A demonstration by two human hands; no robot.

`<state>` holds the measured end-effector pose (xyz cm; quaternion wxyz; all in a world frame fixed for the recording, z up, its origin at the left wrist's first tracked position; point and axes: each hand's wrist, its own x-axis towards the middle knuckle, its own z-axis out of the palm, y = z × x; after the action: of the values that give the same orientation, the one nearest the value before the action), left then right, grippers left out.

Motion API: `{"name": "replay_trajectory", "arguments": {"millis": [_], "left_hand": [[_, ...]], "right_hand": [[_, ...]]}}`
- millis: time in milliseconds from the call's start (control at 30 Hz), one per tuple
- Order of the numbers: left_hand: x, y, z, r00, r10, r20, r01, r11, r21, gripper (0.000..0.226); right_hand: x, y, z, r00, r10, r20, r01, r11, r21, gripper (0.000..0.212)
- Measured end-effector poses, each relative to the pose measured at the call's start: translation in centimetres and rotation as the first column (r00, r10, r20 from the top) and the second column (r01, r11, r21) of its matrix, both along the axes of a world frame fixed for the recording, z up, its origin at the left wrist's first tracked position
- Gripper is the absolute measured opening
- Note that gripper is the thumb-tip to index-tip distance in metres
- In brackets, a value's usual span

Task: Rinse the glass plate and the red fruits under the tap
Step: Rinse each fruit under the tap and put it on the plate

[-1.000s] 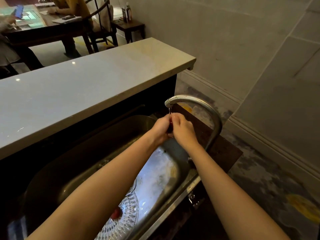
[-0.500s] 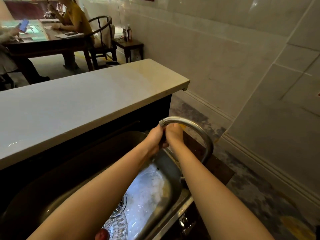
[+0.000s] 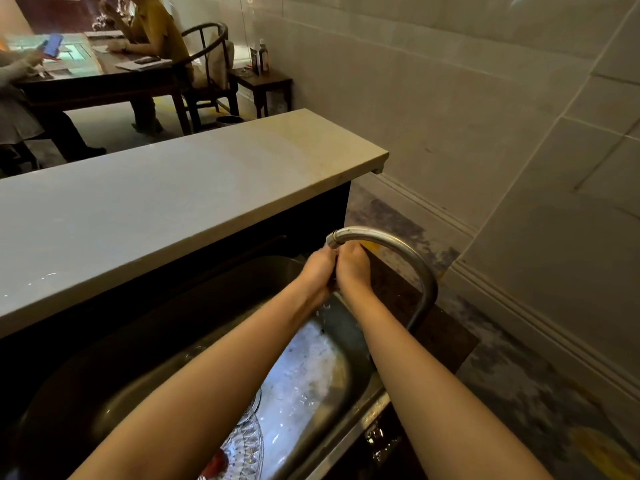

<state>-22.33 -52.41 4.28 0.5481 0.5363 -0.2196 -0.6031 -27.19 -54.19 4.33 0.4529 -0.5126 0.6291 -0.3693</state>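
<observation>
At centre frame, left hand (image 3: 317, 271) and right hand (image 3: 354, 270) have closed together under the tap (image 3: 381, 238); grip unclear, rinsing likely ongoing.

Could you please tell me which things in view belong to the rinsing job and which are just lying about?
In the job: left hand and right hand, together under the tap; glass plate in the sink, red fruit on it.

Lying about: stone counter, wooden chair, side table with bottles, blue phone held by a seated person.
</observation>
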Motion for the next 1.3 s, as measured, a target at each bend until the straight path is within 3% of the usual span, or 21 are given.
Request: {"name": "replay_trajectory", "arguments": {"millis": [67, 133, 167, 233, 333, 500, 667, 733, 867, 933, 1000, 1067, 1233, 1300], "left_hand": [[1.3, -0.4, -0.4, 0.997, 0.082, -0.007, -0.082, 0.997, 0.000, 0.034], [2.1, -0.6, -0.8, 0.998, 0.055, 0.017, -0.055, 0.998, -0.003, 0.038], [2.0, -0.5, -0.8, 0.999, 0.011, 0.043, -0.011, 1.000, 0.003, 0.039], [1.1, -0.1, -0.8, 0.995, -0.088, 0.048, 0.087, 0.996, 0.028, 0.036], [-0.6, 0.4, -1.2, 0.985, -0.169, 0.020, 0.168, 0.986, 0.021, 0.036], [1.4, 0.1, -0.7, 0.999, -0.042, 0.021, 0.041, 0.998, 0.054, 0.040], [-0.5, 0.6, -0.1, 0.994, -0.107, 0.032, 0.106, 0.994, 0.035, 0.030], [-0.7, 0.5, 0.4, 1.000, -0.016, -0.010, 0.017, 1.000, 0.019, 0.024], [1.2, -0.2, 0.3, 0.993, 0.109, -0.048, -0.110, 0.994, -0.022, 0.029], [1.0, 0.1, 0.5, 0.999, 0.041, -0.015, -0.042, 0.999, -0.010, 0.032], [0.1, 0.4, 0.7, 0.999, -0.037, -0.013, 0.038, 0.999, 0.006, 0.029], [-0.5, 0.4, 0.8, 0.998, -0.057, -0.039, 0.058, 0.998, 0.012, 0.026], [1.3, 0.0, 0.1, 0.995, 0.088, -0.055, -0.088, 0.996, -0.006, 0.031], [0.8, 0.2, -0.1, 0.999, 0.018, -0.030, -0.017, 1.000, 0.014, 0.029]], "right_hand": [[-0.1, 1.4, -0.5, 0.978, 0.146, -0.150, -0.166, 0.978, -0.130, 0.036], [-0.6, 2.4, -1.3, 0.950, 0.279, -0.141, -0.303, 0.934, -0.190, 0.036], [-0.8, 2.4, -1.3, 0.957, 0.284, -0.064, -0.291, 0.942, -0.170, 0.033], [-0.9, 1.4, -1.2, 0.990, 0.135, 0.046, -0.132, 0.989, -0.068, 0.031], [-1.0, 0.2, -0.4, 0.997, -0.034, 0.065, 0.028, 0.995, 0.096, 0.043], [-0.8, 2.4, -0.8, 0.970, 0.242, -0.013, -0.242, 0.967, -0.078, 0.027], [-0.6, -0.4, -0.1, 0.993, -0.051, 0.107, 0.037, 0.991, 0.129, 0.041], [-0.4, -0.4, 0.1, 0.996, -0.010, 0.088, 0.000, 0.994, 0.114, 0.040], [-0.1, 2.1, -0.4, 0.970, 0.242, -0.019, -0.243, 0.968, -0.067, 0.034], [-0.4, 1.9, -0.2, 0.983, 0.181, 0.026, -0.179, 0.982, -0.061, 0.030], [-0.5, 0.6, 0.3, 0.998, -0.014, 0.069, 0.010, 0.999, 0.045, 0.033], [-0.6, 0.1, 0.8, 0.991, -0.085, 0.104, 0.073, 0.991, 0.108, 0.035], [-0.4, 2.8, -0.2, 0.969, 0.234, -0.073, -0.242, 0.963, -0.121, 0.029], [-0.7, 2.5, -0.2, 0.987, 0.160, -0.034, -0.163, 0.982, -0.095, 0.030]]}}
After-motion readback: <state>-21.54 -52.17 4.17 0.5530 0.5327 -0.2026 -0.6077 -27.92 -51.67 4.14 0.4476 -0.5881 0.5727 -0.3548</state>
